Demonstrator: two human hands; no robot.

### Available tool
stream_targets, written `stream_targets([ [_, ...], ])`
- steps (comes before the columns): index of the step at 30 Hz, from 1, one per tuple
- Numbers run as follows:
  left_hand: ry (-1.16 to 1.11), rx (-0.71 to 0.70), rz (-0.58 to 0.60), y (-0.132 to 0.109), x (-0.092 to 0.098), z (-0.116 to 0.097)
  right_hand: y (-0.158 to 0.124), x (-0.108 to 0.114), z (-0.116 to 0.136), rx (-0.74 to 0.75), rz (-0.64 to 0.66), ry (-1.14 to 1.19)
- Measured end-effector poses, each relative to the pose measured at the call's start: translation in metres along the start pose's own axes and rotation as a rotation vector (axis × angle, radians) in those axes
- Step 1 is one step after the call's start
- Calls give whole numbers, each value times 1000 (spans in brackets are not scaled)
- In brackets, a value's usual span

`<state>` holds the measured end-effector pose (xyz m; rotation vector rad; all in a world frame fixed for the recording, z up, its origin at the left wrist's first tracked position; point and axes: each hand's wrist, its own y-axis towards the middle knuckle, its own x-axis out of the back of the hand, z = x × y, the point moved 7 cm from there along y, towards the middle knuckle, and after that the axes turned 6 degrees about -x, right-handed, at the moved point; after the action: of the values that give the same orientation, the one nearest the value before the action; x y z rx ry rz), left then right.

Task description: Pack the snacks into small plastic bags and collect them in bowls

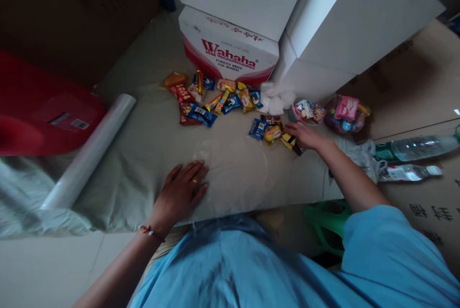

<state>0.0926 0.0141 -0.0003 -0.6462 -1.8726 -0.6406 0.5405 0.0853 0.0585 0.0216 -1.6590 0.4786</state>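
The left hand [182, 192] lay palm down by the near edge of the surface [151, 142], its fingers spread and gripping nothing, at a clear plastic sheet [239, 174]. Toward the right edge, the right hand [304, 135] had its fingers bent down over a yellow-and-black packet [287, 141]; whether they gripped it could not be told. That packet lay in a small cluster, right of a blue packet [258, 129]. Closer to the far edge, more wrapped snacks [232, 103] lay before a Wahaha box [230, 51]. A film roll [94, 147] slanted from the near edge, beside a red container [53, 97]
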Motion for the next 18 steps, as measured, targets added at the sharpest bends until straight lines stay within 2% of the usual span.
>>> stream_targets([
  [4, 5, -1, -12, 0, 1, 0, 8, -1, 5, -10, 51, -96],
  [8, 4, -1, -10, 0, 1, 0, 2, 0, -4, -172, 49, -111],
  [11, 3, 14, -10, 0, 0, 0, -12, 7, -15, -284, -3, 4],
  [15, 5, 62, 17, 8, 0, 4, -36, 42, -20, -388, -200, 165],
  [18, -11, 110, 59, 21, 3, 14, -42, 72, 6, -385, -286, 274],
])
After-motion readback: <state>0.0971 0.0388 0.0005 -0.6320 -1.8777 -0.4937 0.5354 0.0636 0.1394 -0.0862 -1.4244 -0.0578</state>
